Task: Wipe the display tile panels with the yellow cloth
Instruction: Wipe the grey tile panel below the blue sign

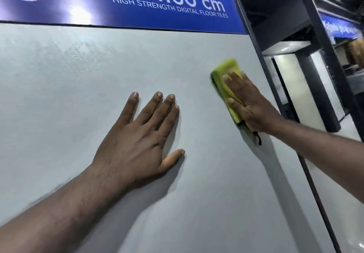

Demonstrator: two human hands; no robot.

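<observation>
At the frame's right the right hand [251,105], grip wide and flat, presses the yellow cloth [224,69] against the grey tile panel [78,79], while the left hand [143,136], spread and holding nothing, braces mid-frame, probably for steadiness.

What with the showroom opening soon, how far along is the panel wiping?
Done: streaks upper left suggest the grey panel was wiped. In hand: the right hand presses the yellow cloth near the panel's right edge; the left hand rests flat. Left: probably its lower part and neighbouring displays.
</observation>
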